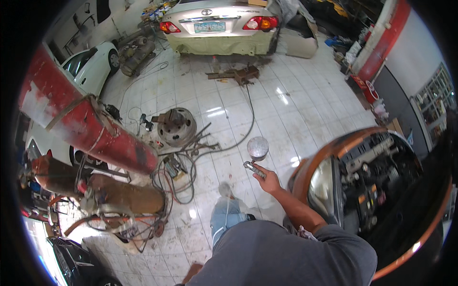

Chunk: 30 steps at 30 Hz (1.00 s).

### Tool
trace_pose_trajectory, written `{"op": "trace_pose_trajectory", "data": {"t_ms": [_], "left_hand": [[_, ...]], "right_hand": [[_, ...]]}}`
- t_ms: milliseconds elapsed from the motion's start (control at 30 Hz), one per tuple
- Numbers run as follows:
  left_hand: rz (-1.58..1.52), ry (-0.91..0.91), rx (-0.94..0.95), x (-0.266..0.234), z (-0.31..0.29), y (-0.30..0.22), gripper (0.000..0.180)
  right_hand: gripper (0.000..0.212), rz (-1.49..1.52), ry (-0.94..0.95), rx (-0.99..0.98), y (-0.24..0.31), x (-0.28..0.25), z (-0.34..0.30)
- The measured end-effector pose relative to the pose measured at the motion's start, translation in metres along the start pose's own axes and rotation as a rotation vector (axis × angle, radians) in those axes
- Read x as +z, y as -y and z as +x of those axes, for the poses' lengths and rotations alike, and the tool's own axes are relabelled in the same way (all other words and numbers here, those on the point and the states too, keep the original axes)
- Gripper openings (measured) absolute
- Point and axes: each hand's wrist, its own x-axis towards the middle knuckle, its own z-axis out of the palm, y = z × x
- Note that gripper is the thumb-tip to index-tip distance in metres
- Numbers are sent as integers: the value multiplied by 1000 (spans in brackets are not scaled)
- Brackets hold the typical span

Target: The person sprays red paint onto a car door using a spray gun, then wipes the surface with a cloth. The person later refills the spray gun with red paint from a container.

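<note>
Right hand [268, 181], fingers wrapped around the handle of a silver spray gun [257, 148] with a round cup, above the tiled floor [229, 112], near the left edge of an orange car [301, 178]. Left hand: fingers cannot be told. Toward the floor's left edge, a wheel rim [180, 131] lies beside a red pillar [119, 138]; a silver car [234, 27] stands at its far edge.

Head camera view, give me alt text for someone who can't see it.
A person's right hand grips a silver tool, a round silver piece just beyond it, above a white tiled floor. An orange car with its engine bay exposed is at right, a silver car at top, a red pillar at left.
</note>
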Motion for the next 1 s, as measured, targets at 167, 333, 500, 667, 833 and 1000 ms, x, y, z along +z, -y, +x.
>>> {"op": "trace_pose_trajectory", "data": {"t_ms": [167, 333, 500, 667, 833, 1000], "left_hand": [[-155, -28, -107, -154, 52, -61, 38], [-63, -291, 76, -442, 195, -134, 40], [-69, -1005, 474, -926, 271, -357, 41], [-487, -982, 962, -1180, 260, -526, 33], [-507, -1069, 505, -1262, 345, -442, 37], [-1320, -910, 465, -1182, 334, -338, 26]], "right_hand": [[47, -24, 177, 171, 23, 46, 205], [48, -7, 97, -44, 22, 89, 398], [49, 12, 130, -20, 70, 97, 585], [46, 0, 238, -61, 61, 162, 792], [47, -41, 348, -160, 109, 223, 1025], [47, 24, 393, -268, 176, 286, 1218]]}}
